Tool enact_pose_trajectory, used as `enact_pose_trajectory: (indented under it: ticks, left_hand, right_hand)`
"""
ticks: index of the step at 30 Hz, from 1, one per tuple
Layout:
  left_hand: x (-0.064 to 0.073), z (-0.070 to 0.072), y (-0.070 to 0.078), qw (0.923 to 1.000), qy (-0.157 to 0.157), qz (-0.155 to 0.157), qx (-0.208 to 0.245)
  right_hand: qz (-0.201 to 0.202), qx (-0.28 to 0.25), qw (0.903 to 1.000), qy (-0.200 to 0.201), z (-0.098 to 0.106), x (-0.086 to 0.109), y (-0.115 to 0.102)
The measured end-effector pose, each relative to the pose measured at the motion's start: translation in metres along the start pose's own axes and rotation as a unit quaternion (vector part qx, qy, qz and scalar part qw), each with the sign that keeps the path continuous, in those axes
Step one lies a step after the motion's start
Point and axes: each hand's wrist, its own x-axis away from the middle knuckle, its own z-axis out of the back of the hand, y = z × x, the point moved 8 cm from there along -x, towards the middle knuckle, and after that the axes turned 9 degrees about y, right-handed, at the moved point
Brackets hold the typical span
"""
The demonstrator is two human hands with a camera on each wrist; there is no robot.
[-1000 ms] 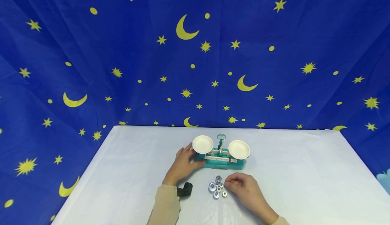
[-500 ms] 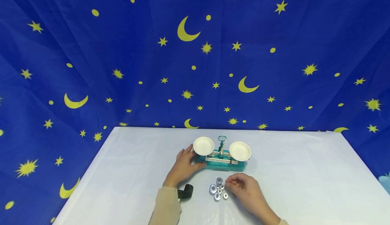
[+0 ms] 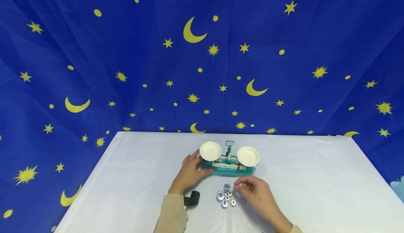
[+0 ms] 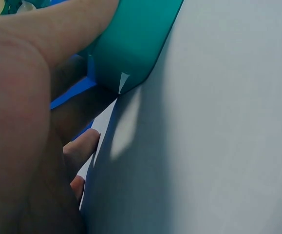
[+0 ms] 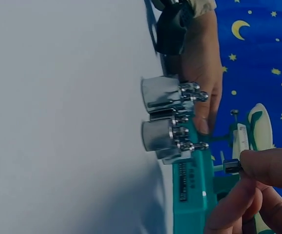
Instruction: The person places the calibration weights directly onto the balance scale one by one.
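A green balance scale with two white pans stands on the white table. My left hand grips the left end of its base, thumb in front and fingers behind; the left wrist view shows the thumb along the green base. Just right of a cluster of silver weights, my right hand is raised slightly off the table. In the right wrist view its thumb and forefinger pinch a small dark metal weight, partly hidden by the fingertips. Several knobbed weights stand beyond it.
Under my left forearm a black curved object, seemingly the wrist camera's mount, sits near the table surface. A blue curtain with yellow moons and stars hangs behind the table's back edge.
My right hand has lifted a little and shifted slightly forward, away from the weights. The left hand and the balance scale stay in place.
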Motion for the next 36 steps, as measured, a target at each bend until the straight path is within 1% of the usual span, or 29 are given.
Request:
enact_pose_trajectory:
  ticks: [6, 10, 20, 26, 36]
  left_hand:
    - [0.001, 0.001, 0.002, 1.0, 0.001, -0.004, 0.002]
    - [0.001, 0.001, 0.001, 1.0, 0.0, -0.004, -0.003]
    - [0.001, 0.001, 0.003, 1.0, -0.005, 0.005, 0.003]
    - [0.0, 0.001, 0.003, 0.9999, -0.005, 0.009, 0.004]
    - [0.0, 0.0, 0.002, 1.0, -0.004, 0.005, 0.002]
  right_hand:
    - [0.013, -0.011, 0.9998, 0.004, 0.003, -0.004, -0.01]
    - [0.008, -0.013, 0.9999, 0.007, 0.007, -0.008, -0.016]
    - [0.013, -0.024, 0.9988, 0.039, 0.021, -0.016, -0.03]
    - [0.011, -0.031, 0.9984, 0.046, 0.025, -0.017, -0.035]
    - [0.04, -0.023, 0.9964, 0.071, 0.035, -0.022, -0.05]
